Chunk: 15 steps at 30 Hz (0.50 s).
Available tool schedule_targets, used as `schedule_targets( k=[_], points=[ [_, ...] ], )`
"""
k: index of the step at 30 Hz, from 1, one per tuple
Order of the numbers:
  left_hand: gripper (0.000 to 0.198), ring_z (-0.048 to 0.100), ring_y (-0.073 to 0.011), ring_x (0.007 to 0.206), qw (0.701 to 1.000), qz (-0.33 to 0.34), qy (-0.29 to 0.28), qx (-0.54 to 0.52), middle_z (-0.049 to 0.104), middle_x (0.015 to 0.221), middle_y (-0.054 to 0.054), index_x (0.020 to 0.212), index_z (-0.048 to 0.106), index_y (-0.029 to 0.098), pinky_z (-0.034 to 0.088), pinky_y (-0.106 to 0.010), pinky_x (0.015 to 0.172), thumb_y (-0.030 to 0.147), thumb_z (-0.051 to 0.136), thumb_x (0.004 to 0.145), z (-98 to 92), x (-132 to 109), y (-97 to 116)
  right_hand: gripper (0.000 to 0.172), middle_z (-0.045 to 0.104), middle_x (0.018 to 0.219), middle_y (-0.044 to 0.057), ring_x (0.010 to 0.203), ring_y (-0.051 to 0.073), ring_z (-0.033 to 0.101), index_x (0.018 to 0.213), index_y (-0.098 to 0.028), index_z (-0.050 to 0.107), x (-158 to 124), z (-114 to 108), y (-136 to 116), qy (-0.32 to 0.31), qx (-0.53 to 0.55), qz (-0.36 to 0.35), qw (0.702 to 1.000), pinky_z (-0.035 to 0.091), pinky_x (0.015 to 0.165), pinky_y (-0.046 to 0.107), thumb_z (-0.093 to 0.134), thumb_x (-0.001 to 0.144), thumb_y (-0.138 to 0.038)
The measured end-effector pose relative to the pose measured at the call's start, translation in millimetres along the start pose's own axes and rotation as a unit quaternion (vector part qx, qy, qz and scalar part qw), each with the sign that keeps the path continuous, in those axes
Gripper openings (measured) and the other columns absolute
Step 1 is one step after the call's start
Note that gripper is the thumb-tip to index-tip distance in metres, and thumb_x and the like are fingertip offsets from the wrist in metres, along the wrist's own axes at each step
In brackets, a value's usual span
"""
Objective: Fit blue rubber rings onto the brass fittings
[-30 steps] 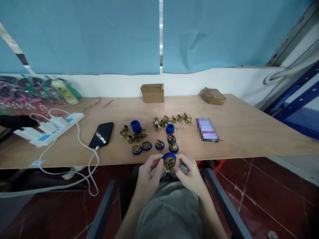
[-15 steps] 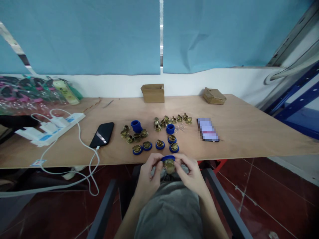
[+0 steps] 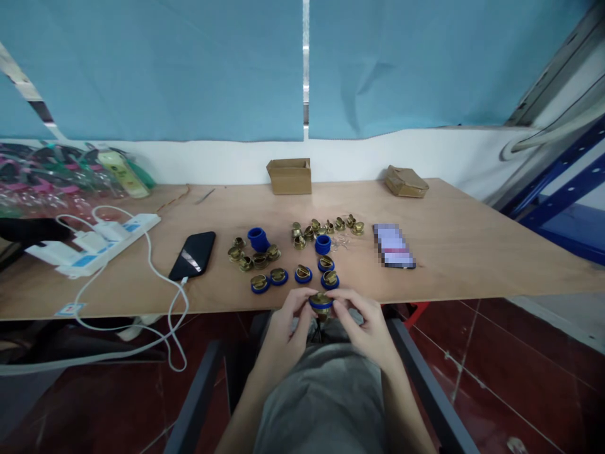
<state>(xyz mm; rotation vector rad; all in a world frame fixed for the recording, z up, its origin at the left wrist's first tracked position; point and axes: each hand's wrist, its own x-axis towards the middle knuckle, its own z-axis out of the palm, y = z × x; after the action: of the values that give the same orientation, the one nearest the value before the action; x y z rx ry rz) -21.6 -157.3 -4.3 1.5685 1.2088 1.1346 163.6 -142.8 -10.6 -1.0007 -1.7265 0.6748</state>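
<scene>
Head view: at lower centre of the frame, just below the near edge of the table (image 3: 472,252), the left hand (image 3: 283,331) and right hand (image 3: 366,328) pinch one brass piece with a blue ring (image 3: 321,301) between closed fingertips. Five ringed pieces (image 3: 302,274) lie in a loose row above the hands, apparently finished. Bare brass pieces (image 3: 326,226) and loose blue rings (image 3: 258,238) farther up remain unjoined. A black phone (image 3: 193,254) lies left of centre.

I see my left hand (image 3: 286,328) and my right hand (image 3: 363,325) close together before my body, fingertips pinched toward each other, forearms angled inward.
</scene>
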Motion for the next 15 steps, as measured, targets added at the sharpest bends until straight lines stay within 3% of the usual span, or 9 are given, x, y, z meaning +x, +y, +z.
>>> schedule_targets(
  k=[5,10,15],
  points=[
    [0.023,0.07,-0.016,0.083,0.999,0.022,0.03,0.017,0.073,0.094,-0.004,0.119,0.063,0.022,0.055,-0.025,0.078,0.029,0.048,0.103,-0.9,-1.5,-3.3,0.021,0.075,0.083,0.003,0.071,0.016,0.07,0.112,-0.022,0.072,-0.2,1.6,1.0,-0.011,0.0,-0.002,1.0,0.056,0.071,0.026,0.054,0.103,-0.028],
    [0.025,0.072,-0.0184,0.093,1.0,0.015,-0.001,-0.008,0.073,0.1,-0.004,0.123,0.061,0.023,0.056,-0.028,0.084,0.033,0.051,0.103,1.3,-3.8,-3.7,0.021,0.074,0.082,0.002,0.071,0.015,0.071,0.113,-0.021,0.072,0.2,2.8,2.1,-0.008,0.009,0.006,1.0,0.056,0.071,0.025,0.054,0.104,-0.028],
    [0.02,0.071,-0.0193,0.094,0.999,0.021,0.017,-0.019,0.074,0.098,-0.003,0.113,0.064,0.022,0.055,-0.028,0.083,0.033,0.054,0.1,6.1,-2.6,1.1,0.018,0.074,0.085,0.002,0.072,0.015,0.069,0.113,-0.021,0.071,-2.1,3.7,0.9,-0.008,0.006,0.004,1.0,0.054,0.072,0.025,0.058,0.102,-0.028]
  ],
)
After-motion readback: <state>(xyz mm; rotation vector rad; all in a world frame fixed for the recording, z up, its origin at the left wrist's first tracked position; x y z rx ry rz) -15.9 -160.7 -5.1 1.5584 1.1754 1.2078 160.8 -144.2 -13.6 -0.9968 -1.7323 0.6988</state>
